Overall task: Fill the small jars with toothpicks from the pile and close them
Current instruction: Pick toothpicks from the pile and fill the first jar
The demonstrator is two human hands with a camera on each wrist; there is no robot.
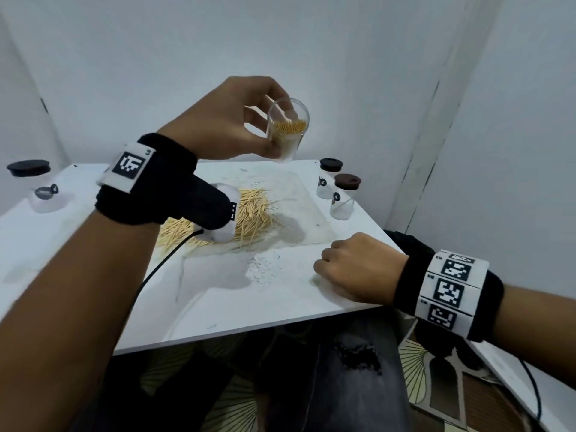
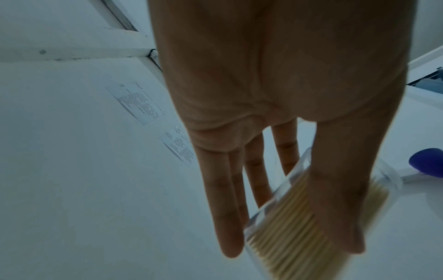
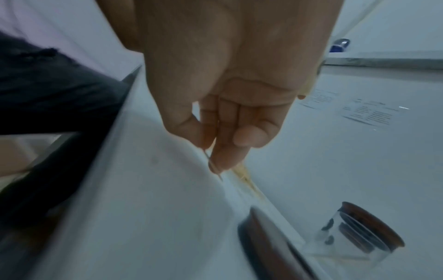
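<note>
My left hand [image 1: 271, 129] is raised above the table and holds a lidless clear jar [image 1: 288, 132] by its side. The jar is tilted and partly filled with toothpicks [image 2: 287, 227]; the thumb lies across its wall in the left wrist view. The loose toothpick pile [image 1: 252, 213] lies mid-table, partly hidden by my left wrist. My right hand [image 1: 324, 263] rests on the table near the front right edge with its fingers curled. In the right wrist view its thumb and fingers pinch a thin toothpick [image 3: 219, 176].
Two lidded jars [image 1: 330, 179] [image 1: 344, 198] stand at the table's back right, and one shows as the brown-lidded jar [image 3: 359, 233] in the right wrist view. A black-lidded jar [image 1: 34, 185] stands at the far left. White table [image 1: 249, 300]; walls close behind.
</note>
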